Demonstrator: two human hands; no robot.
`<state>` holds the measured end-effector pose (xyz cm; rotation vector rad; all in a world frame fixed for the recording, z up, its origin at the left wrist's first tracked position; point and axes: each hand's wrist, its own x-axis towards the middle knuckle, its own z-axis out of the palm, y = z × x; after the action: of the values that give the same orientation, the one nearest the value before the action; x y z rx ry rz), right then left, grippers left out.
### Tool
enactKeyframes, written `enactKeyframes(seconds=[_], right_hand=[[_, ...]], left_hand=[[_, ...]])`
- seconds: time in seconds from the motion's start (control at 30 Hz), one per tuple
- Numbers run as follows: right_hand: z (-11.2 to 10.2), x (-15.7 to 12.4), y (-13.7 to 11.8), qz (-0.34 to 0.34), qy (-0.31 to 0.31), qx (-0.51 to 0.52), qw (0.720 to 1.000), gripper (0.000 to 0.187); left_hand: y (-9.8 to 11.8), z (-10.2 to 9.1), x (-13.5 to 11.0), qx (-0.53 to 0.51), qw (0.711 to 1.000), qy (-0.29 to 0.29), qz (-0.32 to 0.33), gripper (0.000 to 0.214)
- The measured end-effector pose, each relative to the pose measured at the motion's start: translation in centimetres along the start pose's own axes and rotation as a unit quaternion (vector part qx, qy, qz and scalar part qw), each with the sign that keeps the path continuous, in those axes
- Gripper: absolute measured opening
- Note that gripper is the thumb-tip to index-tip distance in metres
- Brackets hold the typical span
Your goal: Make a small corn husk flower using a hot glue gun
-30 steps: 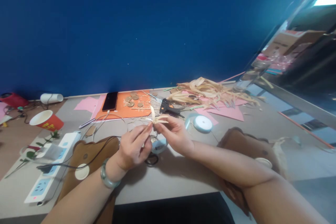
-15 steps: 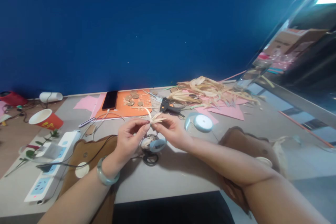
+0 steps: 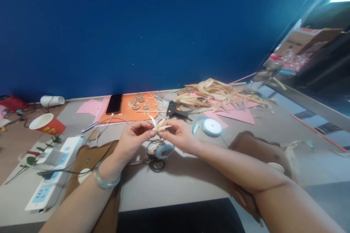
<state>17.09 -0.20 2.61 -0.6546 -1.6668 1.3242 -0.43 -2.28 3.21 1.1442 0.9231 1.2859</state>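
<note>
A small pale flower shape of dried husk-like strips (image 3: 158,127) sits between my two hands, its narrow petals fanned upward and to the right. My left hand (image 3: 134,137) pinches its left side between thumb and fingers. On the other side, my right hand (image 3: 181,136) also pinches it near the base. Just below lie a light blue ring-shaped item (image 3: 164,150), perhaps a tape or ribbon roll, and a black loop (image 3: 156,165) that looks like a scissors handle. Behind my right hand rests a black glue gun (image 3: 175,110), with a pale blue ribbon spool (image 3: 212,127) to its right.
Dried husks (image 3: 212,89) are heaped on pink paper at the back. A phone (image 3: 114,104) and wooden discs (image 3: 136,106) lie on an orange sheet (image 3: 125,102). To the left are a tilted paper cup (image 3: 51,125) and a power strip (image 3: 43,193) with cables. A blue wall (image 3: 136,25) stands behind.
The petals now show more spread out between my fingers. My left hand and wrist have shifted slightly left; my right hand stays nearly in place.
</note>
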Motion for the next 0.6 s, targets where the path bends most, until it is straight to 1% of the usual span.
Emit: enactKeyframes(seconds=[0.2,0.3,0.43,0.6], right_hand=[[-0.4,0.1,-0.3,0.002,-0.035,-0.009,0.999,0.02],[-0.5,0.2,-0.4,0.008,-0.043,-0.01,0.999,0.022],[-0.5,0.2,0.0,0.021,-0.024,0.005,0.999,0.022],[-0.4,0.3,0.7,0.048,0.021,-0.03,0.998,0.024]], left_hand=[[-0.2,-0.8,0.3,0.012,0.997,-0.072,-0.032,0.019],[-0.1,-1.0,0.3,0.011,0.994,-0.094,-0.045,0.02],[0.1,-1.1,0.3,0.031,0.993,-0.103,-0.051,0.019],[0.2,-1.0,0.3,0.088,0.993,-0.071,-0.041,0.018]])
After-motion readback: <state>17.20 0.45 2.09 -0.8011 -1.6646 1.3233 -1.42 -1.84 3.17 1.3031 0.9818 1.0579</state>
